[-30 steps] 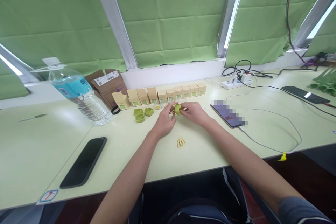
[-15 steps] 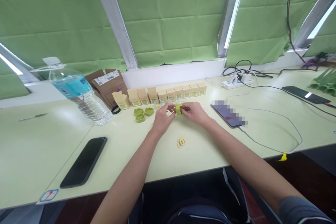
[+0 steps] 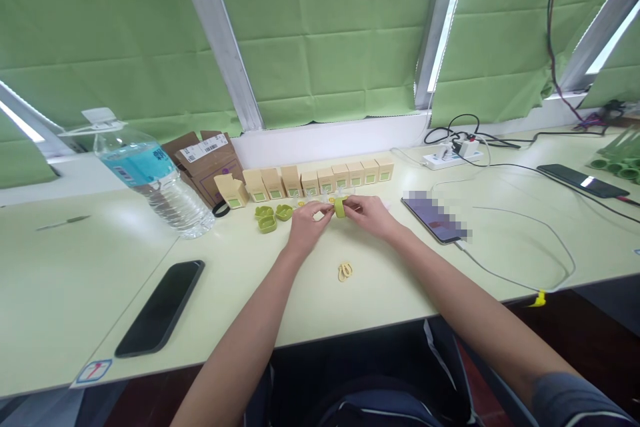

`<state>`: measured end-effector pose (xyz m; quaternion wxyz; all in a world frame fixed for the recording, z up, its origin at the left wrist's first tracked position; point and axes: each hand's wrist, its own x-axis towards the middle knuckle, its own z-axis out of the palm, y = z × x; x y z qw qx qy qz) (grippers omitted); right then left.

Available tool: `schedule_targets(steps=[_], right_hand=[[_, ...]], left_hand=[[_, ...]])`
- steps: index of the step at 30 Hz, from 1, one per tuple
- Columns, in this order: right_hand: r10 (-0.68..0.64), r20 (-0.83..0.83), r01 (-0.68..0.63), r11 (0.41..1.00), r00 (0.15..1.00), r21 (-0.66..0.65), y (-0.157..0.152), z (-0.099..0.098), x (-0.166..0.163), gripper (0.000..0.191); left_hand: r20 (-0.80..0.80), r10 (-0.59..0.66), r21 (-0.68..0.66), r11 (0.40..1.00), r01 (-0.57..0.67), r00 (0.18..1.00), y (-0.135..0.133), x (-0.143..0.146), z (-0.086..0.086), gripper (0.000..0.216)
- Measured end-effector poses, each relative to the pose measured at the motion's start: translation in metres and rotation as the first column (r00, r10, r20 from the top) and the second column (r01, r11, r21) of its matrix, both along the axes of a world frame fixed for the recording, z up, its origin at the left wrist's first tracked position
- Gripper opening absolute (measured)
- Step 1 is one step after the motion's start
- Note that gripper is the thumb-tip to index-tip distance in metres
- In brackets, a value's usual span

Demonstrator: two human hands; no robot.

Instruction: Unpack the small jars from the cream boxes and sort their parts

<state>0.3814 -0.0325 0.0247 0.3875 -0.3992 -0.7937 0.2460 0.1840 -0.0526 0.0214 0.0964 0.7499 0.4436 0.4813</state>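
My right hand point(image 3: 371, 215) pinches a small green, open-looking case point(image 3: 340, 207) between thumb and fingers, just above the table. At its left side, my left hand point(image 3: 309, 221) has thumb and forefinger pressed together; what lies between these fingertips is too small to tell. Left of that hand, several matching green cases point(image 3: 267, 223) with wavy rims sit in a cluster. Closer to me, pale yellow loop-shaped pieces point(image 3: 345, 272) lie on the tabletop. Behind both hands, small clear pieces with yellow spots are partly hidden by the fingers.
Small tan cartons point(image 3: 310, 183) stand in a row at the back, some with lids up. A water bottle point(image 3: 155, 177) and brown cardboard box point(image 3: 207, 167) are on the left, with a black phone point(image 3: 160, 309) in front. Another phone point(image 3: 433, 217) and power strip point(image 3: 453, 155) are on the right.
My left fingers have closed into a tighter pinch and lowered slightly beside the green case. The right hand keeps its hold, nearly still.
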Motion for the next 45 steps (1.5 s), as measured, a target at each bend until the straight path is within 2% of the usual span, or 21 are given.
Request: schedule_targets(steps=[4, 12, 18, 26, 29, 33, 39, 45], right_hand=[[0.028, -0.001, -0.028, 0.999, 1.000, -0.021, 0.001, -0.001, -0.001, 0.024], [0.043, 0.071, -0.045, 0.998, 0.997, 0.034, 0.004, -0.005, -0.002, 0.026], [0.091, 0.052, -0.091, 0.996, 0.995, 0.000, 0.005, -0.008, -0.003, 0.024], [0.111, 0.015, -0.111, 0.994, 0.994, -0.023, 0.006, -0.012, -0.005, 0.027], [0.086, -0.039, -0.088, 0.994, 0.996, -0.072, 0.006, -0.010, -0.006, 0.028], [0.010, -0.101, -0.023, 0.992, 0.995, -0.127, 0.006, -0.009, -0.006, 0.026], [-0.028, -0.129, 0.008, 0.988, 0.991, -0.154, 0.006, -0.010, -0.006, 0.024], [-0.014, -0.109, 0.000, 0.992, 0.994, -0.128, 0.007, -0.012, -0.006, 0.023]], left_hand=[[0.008, -0.024, 0.039, 0.999, 0.024, 1.000, 0.003, -0.002, -0.004, 0.010], [-0.034, -0.027, 0.063, 0.998, 0.029, 0.999, 0.007, -0.006, -0.009, 0.010], [-0.073, -0.020, -0.002, 1.000, 0.020, 0.997, 0.008, -0.008, -0.010, 0.011], [0.031, 0.030, -0.147, 0.989, -0.025, 0.999, 0.008, -0.005, -0.009, 0.019], [0.061, 0.037, -0.169, 0.985, -0.026, 0.997, 0.008, -0.005, -0.008, 0.014], [0.035, 0.025, -0.133, 0.991, -0.020, 0.999, 0.009, -0.006, -0.007, 0.014], [0.045, -0.006, -0.204, 0.979, 0.015, 0.999, 0.006, -0.005, -0.006, 0.035], [-0.008, -0.043, -0.174, 0.984, 0.041, 0.999, 0.004, -0.005, -0.008, 0.038]])
